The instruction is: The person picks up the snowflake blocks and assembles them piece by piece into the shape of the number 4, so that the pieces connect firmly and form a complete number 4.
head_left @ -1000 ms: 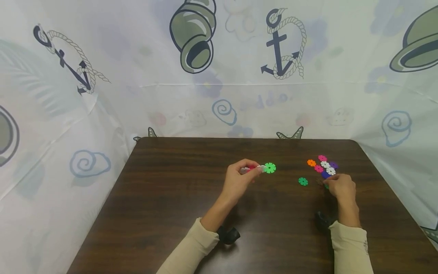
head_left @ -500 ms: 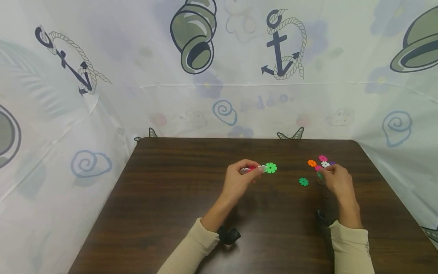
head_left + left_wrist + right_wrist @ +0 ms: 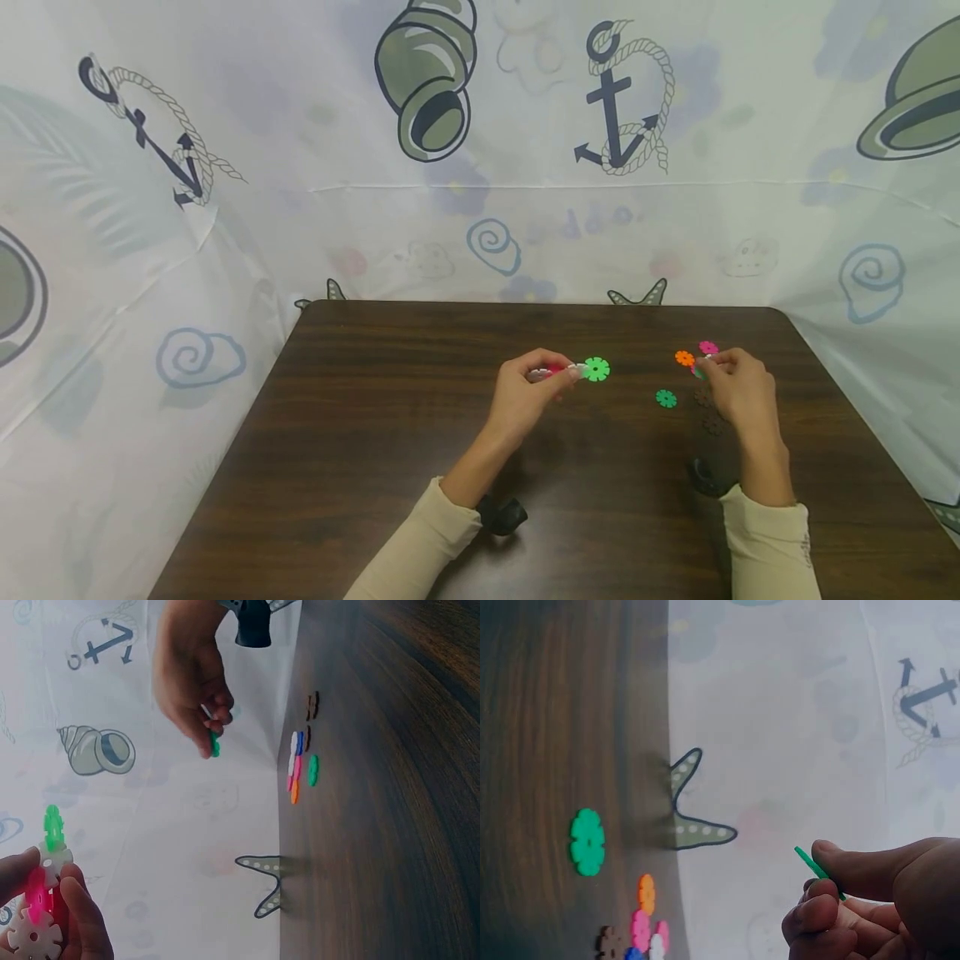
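Note:
My left hand (image 3: 525, 383) holds a short chain of slotted flower-shaped plastic discs above the middle of the table. In the left wrist view the chain runs from a white disc (image 3: 34, 937) through a pink disc (image 3: 39, 896) and another white one to a bright green disc (image 3: 53, 827) at the tip. My right hand (image 3: 742, 392) is raised over the loose discs at the right. Between its thumb and fingers it pinches a single green disc (image 3: 808, 862), seen edge-on in the right wrist view. The two hands are apart.
Loose discs lie at the table's right: a darker green one (image 3: 666, 398), an orange one (image 3: 684, 358), a pink one (image 3: 708, 347), brown ones (image 3: 609, 943), plus white and blue (image 3: 301, 740). A printed curtain (image 3: 547, 242) stands behind the dark wooden table (image 3: 360, 433).
My right hand has risen from the discs with the green disc pinched, shifting slightly away toward the table's far side. My left hand stays almost still with its chain.

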